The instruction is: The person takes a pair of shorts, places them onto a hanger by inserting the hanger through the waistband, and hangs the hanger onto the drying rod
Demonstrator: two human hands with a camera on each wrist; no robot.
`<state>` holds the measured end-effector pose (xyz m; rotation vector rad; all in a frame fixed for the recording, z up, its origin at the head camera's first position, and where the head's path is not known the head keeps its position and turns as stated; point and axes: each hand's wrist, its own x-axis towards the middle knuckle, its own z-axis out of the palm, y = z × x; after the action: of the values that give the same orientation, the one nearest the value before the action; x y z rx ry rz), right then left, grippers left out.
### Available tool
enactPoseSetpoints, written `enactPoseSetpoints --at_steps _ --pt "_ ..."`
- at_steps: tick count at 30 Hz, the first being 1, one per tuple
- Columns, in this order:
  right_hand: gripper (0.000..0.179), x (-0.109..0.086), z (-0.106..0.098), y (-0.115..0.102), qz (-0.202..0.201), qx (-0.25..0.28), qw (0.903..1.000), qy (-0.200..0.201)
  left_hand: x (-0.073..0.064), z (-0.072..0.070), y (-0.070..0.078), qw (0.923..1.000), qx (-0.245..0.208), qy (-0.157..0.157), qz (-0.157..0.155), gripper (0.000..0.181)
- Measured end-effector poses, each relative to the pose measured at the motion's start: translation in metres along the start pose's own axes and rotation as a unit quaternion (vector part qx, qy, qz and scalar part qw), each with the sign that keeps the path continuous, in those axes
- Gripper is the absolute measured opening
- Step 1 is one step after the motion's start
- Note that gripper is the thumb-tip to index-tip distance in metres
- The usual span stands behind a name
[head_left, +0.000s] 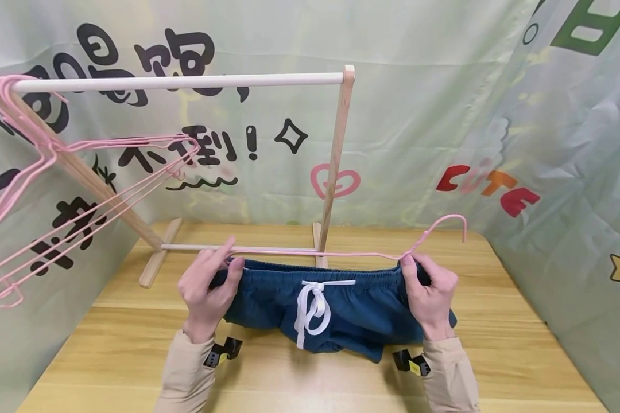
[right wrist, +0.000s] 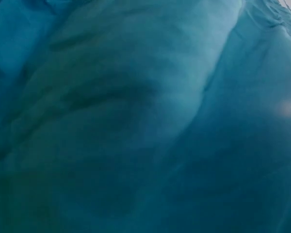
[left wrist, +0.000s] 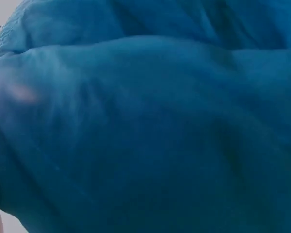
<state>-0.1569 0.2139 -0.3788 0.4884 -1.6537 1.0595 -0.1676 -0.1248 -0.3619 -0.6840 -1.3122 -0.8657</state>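
Dark blue shorts (head_left: pixel 268 298) with an elastic waistband and a tied white drawstring (head_left: pixel 315 312) are stretched between both hands over the table. My left hand (head_left: pixel 206 287) pinches the waistband's left end between thumb and fingers, index finger raised. At the right end, my right hand (head_left: pixel 431 289) grips the waistband, with its thumb against the neck of a pink hanger (head_left: pixel 359 254). The hanger's hook sticks up to the right, and its long thin bar runs left behind the waistband to the left hand. Blue cloth of the shorts (left wrist: pixel 150 126) fills both wrist views.
A wooden rack with a white top rail (head_left: pixel 186 82) stands on the table (head_left: pixel 496 332) at the back left. Several pink hangers (head_left: pixel 46 143) hang at the rail's left end, reaching forward left of my left hand. Printed curtains (head_left: pixel 418 115) enclose the back and sides.
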Motion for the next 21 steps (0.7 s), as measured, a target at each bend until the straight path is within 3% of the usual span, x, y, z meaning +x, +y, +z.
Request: enactPoseSetpoints --at_steps 4,11,15,21 --pt "0.019 0.0 -0.002 0.001 -0.001 -0.004 0.9999 -0.012 0.004 -0.002 0.001 0.9994 -0.004 -0.022 0.026 0.034" --pt "0.016 0.001 -0.007 0.003 -0.007 -0.006 0.9991 -0.041 0.01 -0.005 0.003 0.9913 -0.079 -0.073 0.076 0.041" --pt "0.013 0.002 -0.009 0.004 -0.008 -0.003 0.9982 -0.06 0.011 -0.009 0.004 0.9841 -0.098 -0.129 0.072 0.047" --pt "0.01 0.001 -0.009 0.002 -0.017 0.009 0.9949 -0.099 0.007 -0.012 0.001 0.964 -0.11 -0.24 0.031 0.052"
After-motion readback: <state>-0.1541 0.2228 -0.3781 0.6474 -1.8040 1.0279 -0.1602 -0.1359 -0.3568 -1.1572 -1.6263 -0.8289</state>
